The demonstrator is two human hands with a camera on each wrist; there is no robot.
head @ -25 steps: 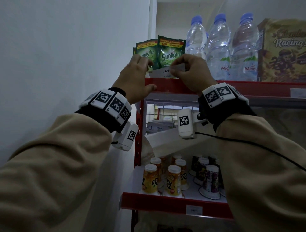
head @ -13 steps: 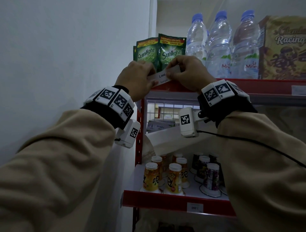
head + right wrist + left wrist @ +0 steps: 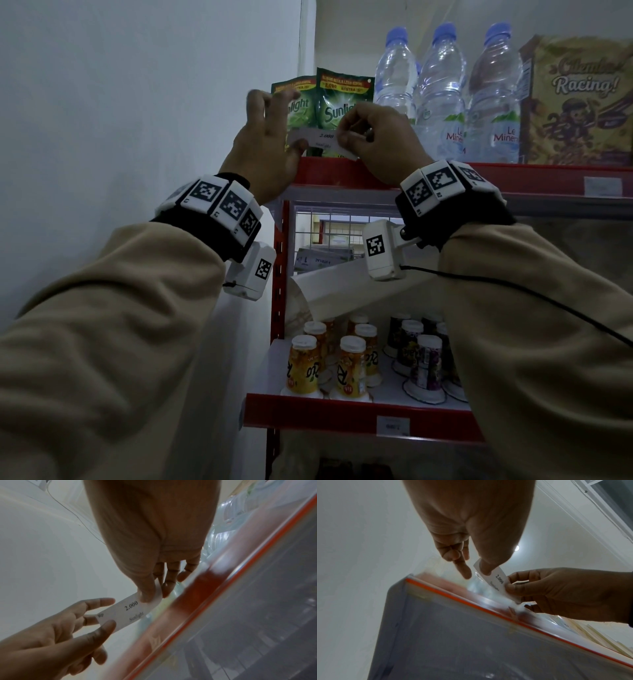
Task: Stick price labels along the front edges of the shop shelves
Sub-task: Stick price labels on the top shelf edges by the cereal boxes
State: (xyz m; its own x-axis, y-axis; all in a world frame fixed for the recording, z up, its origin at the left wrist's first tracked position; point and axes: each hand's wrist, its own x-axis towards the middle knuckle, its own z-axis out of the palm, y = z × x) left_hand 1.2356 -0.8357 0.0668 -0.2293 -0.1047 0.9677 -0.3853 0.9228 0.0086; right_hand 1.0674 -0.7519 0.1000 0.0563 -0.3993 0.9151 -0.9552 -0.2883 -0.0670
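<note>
A white price label printed "2.000" and "Sunlight" is stretched level between both hands, just above the red front edge of the top shelf. My left hand pinches its left end with thumb in front and a finger behind; the other fingers spread upward. My right hand pinches the right end. The left wrist view shows the left thumb on the label above the red edge. In the right wrist view the right thumb and fingers grip the label beside the edge.
Green Sunlight sachets stand right behind the label, then water bottles and a cereal box. A stuck label sits further right on the same edge. The lower shelf holds drink bottles and bears a label. A wall is on the left.
The label has shifted slightly left and up, now held flat in front of the sachets. My left fingers have gone from curled to spread upward; the right hand keeps its pinch.
</note>
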